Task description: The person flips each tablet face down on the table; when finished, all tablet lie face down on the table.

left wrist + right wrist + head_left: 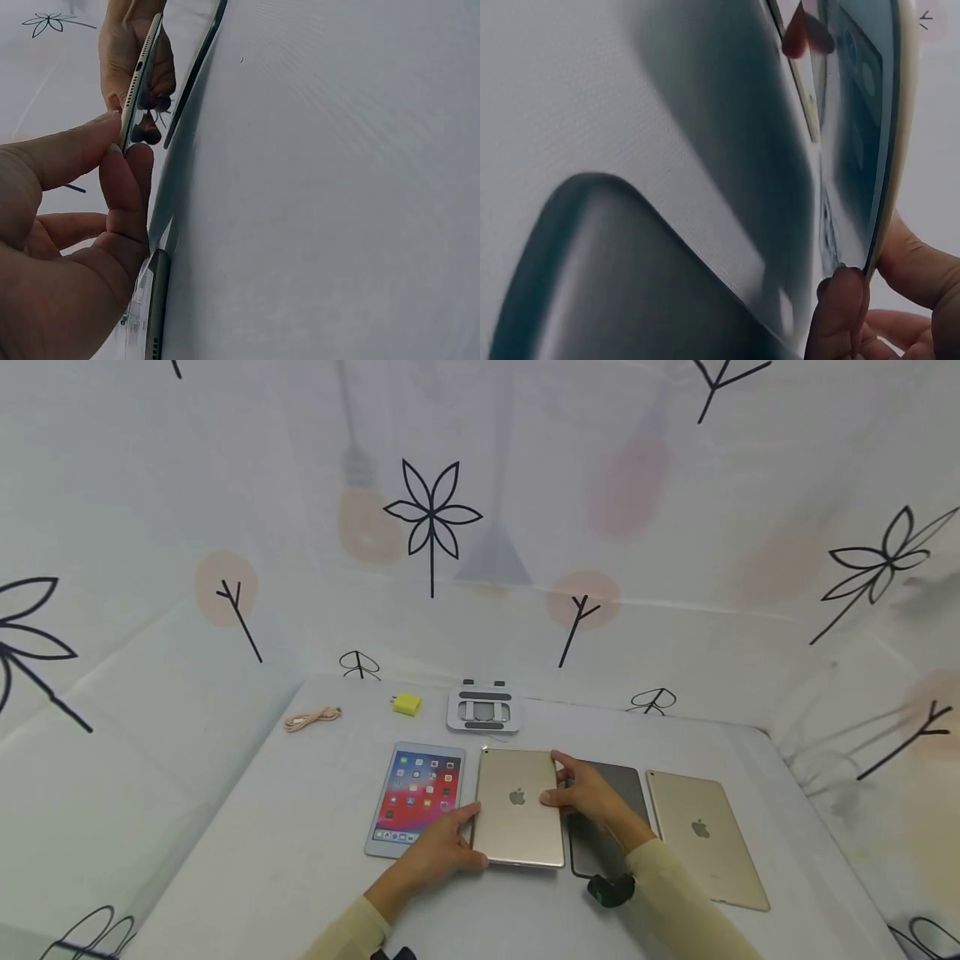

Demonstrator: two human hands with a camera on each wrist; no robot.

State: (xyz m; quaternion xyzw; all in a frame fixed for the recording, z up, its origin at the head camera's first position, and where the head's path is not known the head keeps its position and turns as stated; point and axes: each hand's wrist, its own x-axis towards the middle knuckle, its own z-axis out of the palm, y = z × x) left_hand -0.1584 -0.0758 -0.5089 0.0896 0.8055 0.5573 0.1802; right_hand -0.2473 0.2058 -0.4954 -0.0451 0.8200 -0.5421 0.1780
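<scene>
Both hands hold a gold tablet with its apple-logo back facing up. My left hand pinches its left edge near the bottom; in the left wrist view, the thumb is on one face and curled fingers on the other. My right hand grips the right edge higher up, fingers curled beneath. The tablet's screen faces down over the table, raised off it. To the left lies a white-framed tablet with lit app icons. A dark grey tablet lies partly hidden under my right hand and forearm.
A second gold tablet lies back-up at the right. Behind stand a silver folding stand, a yellow charger plug and a coiled pinkish cable. Patterned white cloth walls the back and sides of the table.
</scene>
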